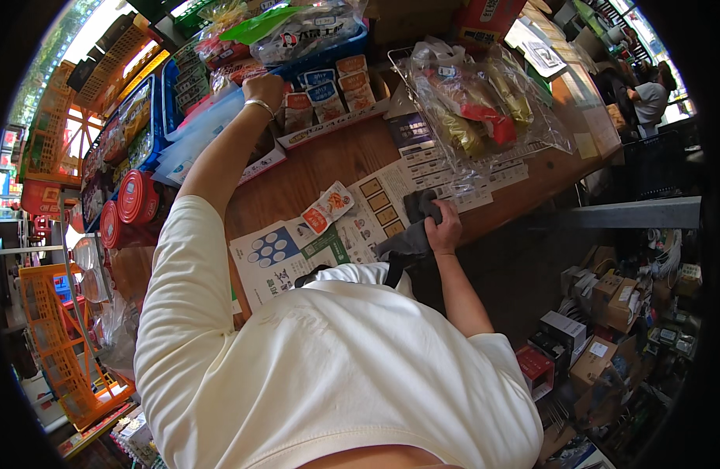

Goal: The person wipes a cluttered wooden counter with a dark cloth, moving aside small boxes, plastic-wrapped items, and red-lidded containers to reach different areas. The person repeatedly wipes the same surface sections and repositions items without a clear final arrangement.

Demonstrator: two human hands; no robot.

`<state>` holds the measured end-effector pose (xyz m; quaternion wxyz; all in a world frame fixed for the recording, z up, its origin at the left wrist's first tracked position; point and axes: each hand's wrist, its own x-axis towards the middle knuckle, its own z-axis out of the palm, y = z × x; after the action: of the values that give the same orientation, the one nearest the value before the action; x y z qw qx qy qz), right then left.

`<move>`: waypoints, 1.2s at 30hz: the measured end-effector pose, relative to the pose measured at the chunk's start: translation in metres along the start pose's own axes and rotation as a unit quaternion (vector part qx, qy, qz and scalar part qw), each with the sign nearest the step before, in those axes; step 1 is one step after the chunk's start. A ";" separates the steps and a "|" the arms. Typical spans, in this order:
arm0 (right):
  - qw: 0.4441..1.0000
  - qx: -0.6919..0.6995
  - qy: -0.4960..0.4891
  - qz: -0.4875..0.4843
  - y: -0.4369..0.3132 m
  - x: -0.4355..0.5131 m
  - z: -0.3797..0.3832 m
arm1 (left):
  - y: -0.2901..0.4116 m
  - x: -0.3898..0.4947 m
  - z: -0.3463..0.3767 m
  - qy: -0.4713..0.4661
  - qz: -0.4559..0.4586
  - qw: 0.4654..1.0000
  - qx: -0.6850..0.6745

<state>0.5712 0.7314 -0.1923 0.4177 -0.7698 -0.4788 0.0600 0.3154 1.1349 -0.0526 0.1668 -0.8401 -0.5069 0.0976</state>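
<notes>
My left hand [264, 92], a bracelet on its wrist, reaches among packets at the back of the wooden table. Its fingers curl away from view, so whether they hold anything is hidden. Just left of the wrist are translucent plastic sleeves [198, 140]. To its right, small snack sachets [324, 97] stand upright in an open carton [336, 124]. A dark grey cloth [411, 237] is gripped in my right hand [445, 225] over the table's front edge. Between the hands, one orange-and-white sachet [328, 207] lies on printed sheets [374, 199].
A wire basket [527, 143] at the right holds plastic-bagged goods [471, 105]. Blue baskets [160, 97] of packets line the left, near red-lidded jars [138, 196]. Cardboard boxes [594, 363] crowd the floor at right. Another person [653, 97] is in the right background.
</notes>
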 end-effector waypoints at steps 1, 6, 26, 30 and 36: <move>1.000 0.001 -0.001 -0.001 0.000 0.000 0.000 | -0.001 0.000 0.001 0.003 0.002 1.000 -0.001; 1.000 0.003 0.000 -0.006 0.000 0.000 0.000 | 0.006 0.000 0.013 0.000 0.071 0.997 -0.030; 1.000 0.006 -0.003 -0.008 -0.003 0.001 -0.002 | 0.017 -0.009 0.004 0.057 0.056 0.996 -0.029; 1.000 0.007 -0.001 -0.007 -0.004 0.001 -0.002 | 0.015 -0.018 0.004 0.131 0.072 0.988 -0.028; 1.000 0.004 0.000 -0.005 -0.003 0.001 -0.002 | 0.016 -0.016 0.021 0.051 0.055 0.987 -0.140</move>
<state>0.5707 0.7319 -0.1891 0.4212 -0.7655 -0.4827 0.0602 0.3144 1.1171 -0.0781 0.0675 -0.8857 -0.4592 -0.0079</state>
